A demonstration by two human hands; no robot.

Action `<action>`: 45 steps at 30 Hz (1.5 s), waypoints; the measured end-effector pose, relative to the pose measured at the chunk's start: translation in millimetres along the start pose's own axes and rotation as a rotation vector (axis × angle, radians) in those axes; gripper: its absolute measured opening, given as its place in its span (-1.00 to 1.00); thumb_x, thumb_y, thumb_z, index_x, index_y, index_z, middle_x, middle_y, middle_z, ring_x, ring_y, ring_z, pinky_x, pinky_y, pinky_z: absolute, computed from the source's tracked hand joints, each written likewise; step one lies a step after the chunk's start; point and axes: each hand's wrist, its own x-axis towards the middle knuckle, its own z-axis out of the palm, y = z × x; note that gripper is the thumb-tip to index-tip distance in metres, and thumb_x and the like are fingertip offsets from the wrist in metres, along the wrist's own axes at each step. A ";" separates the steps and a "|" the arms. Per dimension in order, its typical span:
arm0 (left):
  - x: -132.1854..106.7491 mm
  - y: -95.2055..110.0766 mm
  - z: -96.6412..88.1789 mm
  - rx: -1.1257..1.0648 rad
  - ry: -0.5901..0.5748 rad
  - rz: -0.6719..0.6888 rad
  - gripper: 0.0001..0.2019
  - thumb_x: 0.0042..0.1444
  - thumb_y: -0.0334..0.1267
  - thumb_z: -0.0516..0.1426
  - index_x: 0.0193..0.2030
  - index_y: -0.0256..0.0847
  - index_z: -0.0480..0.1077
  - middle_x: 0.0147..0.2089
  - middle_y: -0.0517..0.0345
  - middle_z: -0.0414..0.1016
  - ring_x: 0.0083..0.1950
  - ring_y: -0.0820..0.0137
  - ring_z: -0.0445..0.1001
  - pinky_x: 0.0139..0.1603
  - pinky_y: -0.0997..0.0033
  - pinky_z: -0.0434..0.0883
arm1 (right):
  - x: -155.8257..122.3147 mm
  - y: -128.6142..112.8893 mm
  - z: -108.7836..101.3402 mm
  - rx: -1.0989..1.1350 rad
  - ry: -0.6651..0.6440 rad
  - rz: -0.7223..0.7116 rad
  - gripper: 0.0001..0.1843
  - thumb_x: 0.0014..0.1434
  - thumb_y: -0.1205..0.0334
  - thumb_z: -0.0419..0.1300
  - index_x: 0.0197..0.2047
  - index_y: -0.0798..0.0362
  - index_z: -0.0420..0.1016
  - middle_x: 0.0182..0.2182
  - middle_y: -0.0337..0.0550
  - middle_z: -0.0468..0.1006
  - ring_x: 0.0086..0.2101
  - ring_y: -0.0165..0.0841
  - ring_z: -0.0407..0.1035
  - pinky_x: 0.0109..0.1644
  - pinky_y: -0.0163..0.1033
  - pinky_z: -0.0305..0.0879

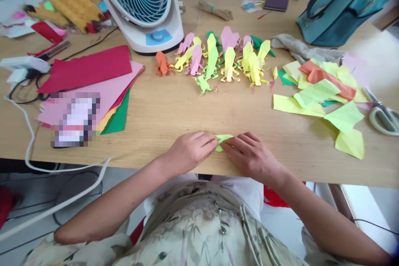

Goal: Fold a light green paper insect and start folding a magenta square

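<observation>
Near the table's front edge, a small folded piece of light green paper lies between my two hands. My left hand pinches its left side with the fingertips. From the other side, the fingers of my right hand are closed on its right part. Parts of the paper are hidden under the fingertips. Beyond my hands stands a group of folded paper figures with curled legs: yellow ones, pink ones, green ones and an orange one.
Loose paper pieces and scissors lie at the right. Coloured sheets are stacked at the left, with a blurred-out object on top. A fan and a teal bag stand at the back. A white cable hangs over the front edge.
</observation>
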 end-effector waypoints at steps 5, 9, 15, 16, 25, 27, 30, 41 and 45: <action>-2.6 2.5 -0.3 0.086 0.023 -0.006 -0.80 0.39 -0.31 0.01 -0.05 -0.19 0.47 -0.04 0.05 0.58 -0.04 0.33 0.51 -0.03 0.34 0.42 | 1.5 -1.3 0.7 -0.040 0.055 0.024 -0.77 0.38 0.38 0.03 -0.17 0.08 0.53 -0.30 -0.10 0.58 -0.32 -0.32 0.36 -0.21 -0.15 0.22; 1.0 3.2 0.5 0.184 0.039 0.047 -0.80 0.39 -0.35 0.01 -0.12 -0.20 0.47 -0.13 0.09 0.59 -0.12 0.35 0.49 -0.12 0.35 0.40 | 2.6 -2.3 1.2 -0.058 0.064 0.068 -0.78 0.38 0.32 0.05 -0.18 0.04 0.54 -0.31 -0.11 0.58 -0.34 -0.32 0.35 -0.23 -0.15 0.18; -1.1 3.4 -0.8 0.207 0.048 0.032 -0.79 0.38 -0.37 0.02 -0.21 -0.23 0.47 -0.24 0.09 0.55 -0.19 0.35 0.47 -0.16 0.34 0.39 | 8.0 -8.0 1.5 -0.143 0.033 0.024 -0.77 0.39 0.34 0.05 -0.06 0.00 0.53 -0.25 -0.12 0.59 -0.33 -0.32 0.35 -0.20 -0.13 0.18; -2.1 2.8 -1.3 0.194 0.043 0.033 -0.79 0.38 -0.36 0.02 -0.19 -0.24 0.48 -0.24 0.09 0.55 -0.18 0.34 0.47 -0.14 0.33 0.39 | 9.3 -9.0 1.4 -0.153 0.037 0.007 -0.76 0.38 0.36 0.04 -0.10 0.02 0.54 -0.26 -0.12 0.59 -0.34 -0.32 0.34 -0.19 -0.14 0.18; -21.2 -7.2 -1.4 -0.041 0.070 0.079 -0.78 0.38 -0.39 0.03 0.07 -0.27 0.44 0.03 0.01 0.59 0.07 0.29 0.50 0.11 0.25 0.46 | 12.2 -8.5 -0.9 -0.101 0.055 -0.059 -0.73 0.38 0.43 0.00 -0.22 0.10 0.52 0.02 0.00 0.60 -0.18 -0.27 0.41 -0.07 -0.13 0.29; -25.6 -8.9 -3.5 -0.096 0.095 0.054 -0.81 0.35 -0.42 0.06 0.02 -0.28 0.45 -0.02 0.01 0.59 0.03 0.30 0.51 0.08 0.26 0.48 | 12.4 -8.1 -1.4 -0.095 0.070 -0.067 -0.75 0.37 0.44 0.02 -0.23 0.13 0.51 -0.03 0.01 0.63 -0.19 -0.28 0.44 -0.08 -0.13 0.30; -27.5 -9.3 -9.0 -0.127 0.153 -0.049 -0.87 0.30 -0.43 0.11 -0.09 -0.27 0.47 -0.15 0.04 0.57 -0.10 0.32 0.49 -0.05 0.29 0.49 | 12.7 -8.4 -2.0 -0.083 0.076 -0.070 -0.77 0.36 0.45 0.03 -0.22 0.15 0.51 -0.05 0.02 0.64 -0.20 -0.29 0.47 -0.08 -0.14 0.31; -5.3 1.7 1.5 -0.097 0.083 -0.057 -0.85 0.35 -0.36 0.08 -0.16 -0.28 0.48 -0.18 0.07 0.54 -0.14 0.37 0.48 -0.10 0.39 0.47 | 9.3 -6.1 6.2 0.002 0.156 -0.044 -0.86 0.34 0.43 0.11 -0.09 0.16 0.48 0.00 0.03 0.64 -0.19 -0.30 0.52 -0.11 -0.15 0.32; -4.8 6.8 3.0 -0.032 0.081 -0.147 -0.82 0.37 -0.28 0.07 -0.22 -0.24 0.47 -0.19 0.10 0.53 -0.15 0.38 0.48 -0.13 0.41 0.45 | 11.7 -7.3 6.8 0.026 0.160 0.023 -0.88 0.32 0.43 0.13 -0.13 0.12 0.48 -0.10 -0.06 0.68 -0.28 -0.35 0.50 -0.15 -0.18 0.29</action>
